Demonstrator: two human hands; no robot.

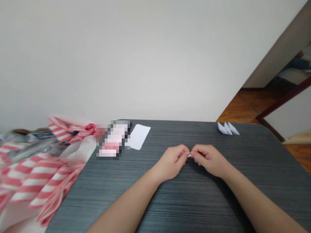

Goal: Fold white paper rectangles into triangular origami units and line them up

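Small white paper bit (pixel 189 156) is over the middle of the dark table (pixel 184 200), mostly hidden btwn fingertips. Left hand (pixel 173 161) is clamped on it from its left side, fingers curled. Right hand (pixel 207 160) is clamped on it from its right, same pinch. Beyond the bit & to its right: 3 folded white pieces (pixel 227 128) in a row. Beyond & left of it: flat white sheet (pixel 139 136). Far left of it: red-white striped bag (pixel 43 168), blurred.

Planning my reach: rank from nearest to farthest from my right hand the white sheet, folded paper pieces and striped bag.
1. Folded paper pieces, back right of the right hand.
2. White sheet, back left.
3. Striped bag, far left.
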